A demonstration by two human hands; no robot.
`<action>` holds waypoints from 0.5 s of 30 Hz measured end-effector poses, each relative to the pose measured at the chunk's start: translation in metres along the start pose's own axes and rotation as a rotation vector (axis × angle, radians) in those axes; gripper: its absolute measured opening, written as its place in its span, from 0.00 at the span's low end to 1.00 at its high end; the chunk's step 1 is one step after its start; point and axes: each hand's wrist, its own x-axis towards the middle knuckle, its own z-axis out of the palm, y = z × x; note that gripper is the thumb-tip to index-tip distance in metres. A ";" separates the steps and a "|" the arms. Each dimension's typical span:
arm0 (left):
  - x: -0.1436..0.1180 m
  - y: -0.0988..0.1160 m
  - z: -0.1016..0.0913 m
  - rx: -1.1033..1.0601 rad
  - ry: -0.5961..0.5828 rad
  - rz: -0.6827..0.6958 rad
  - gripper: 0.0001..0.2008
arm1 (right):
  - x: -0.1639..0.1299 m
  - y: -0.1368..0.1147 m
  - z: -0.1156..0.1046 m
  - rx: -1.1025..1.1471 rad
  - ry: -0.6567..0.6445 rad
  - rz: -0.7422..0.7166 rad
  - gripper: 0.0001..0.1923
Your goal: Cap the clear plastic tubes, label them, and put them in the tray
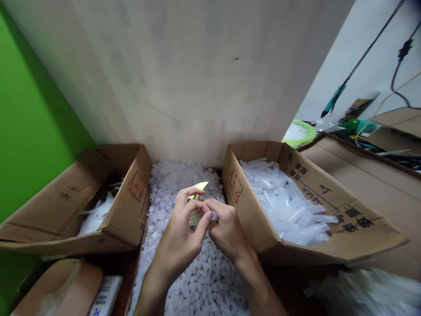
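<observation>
The left hand (179,239) and right hand (226,232) pinch together on a small clear cap (213,216) beside a yellow slip (196,206), above loose plastic pieces (184,175); likely light, slippery, best gripped by its sides.

Both forearms enter from the lower edge and converge at centre. The left hand (179,235) is raised, fingers curled, thumb and forefinger pinched together. The right hand (226,230) sits just beside it, knuckles up, its fingertips (213,215) touching the left fingertips. The right grip appears closed, though blur limits certainty.
</observation>
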 end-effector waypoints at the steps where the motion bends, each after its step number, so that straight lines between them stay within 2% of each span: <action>1: 0.000 0.000 0.001 0.005 0.013 -0.001 0.04 | 0.000 0.001 0.000 0.005 -0.002 0.000 0.11; 3: 0.000 0.000 0.002 0.011 0.043 0.000 0.03 | -0.001 0.004 0.001 0.023 -0.007 -0.004 0.14; 5: 0.000 -0.003 -0.001 0.024 0.045 0.021 0.08 | -0.001 0.006 0.001 0.040 -0.014 0.000 0.16; 9: -0.002 -0.023 -0.021 0.063 -0.080 0.079 0.35 | 0.000 -0.002 -0.002 0.088 -0.021 0.039 0.12; 10: -0.003 -0.030 -0.027 0.065 -0.114 0.075 0.37 | 0.001 -0.006 -0.004 0.103 -0.024 0.040 0.11; 11: -0.003 -0.036 -0.032 0.064 -0.146 0.062 0.35 | 0.001 -0.010 -0.006 0.113 -0.021 0.041 0.11; 13: -0.002 -0.045 -0.040 0.081 -0.177 0.016 0.24 | 0.002 -0.015 -0.009 0.126 0.001 0.051 0.14; 15: -0.001 -0.048 -0.043 0.142 -0.127 -0.033 0.17 | 0.002 -0.016 -0.011 0.146 0.038 0.092 0.18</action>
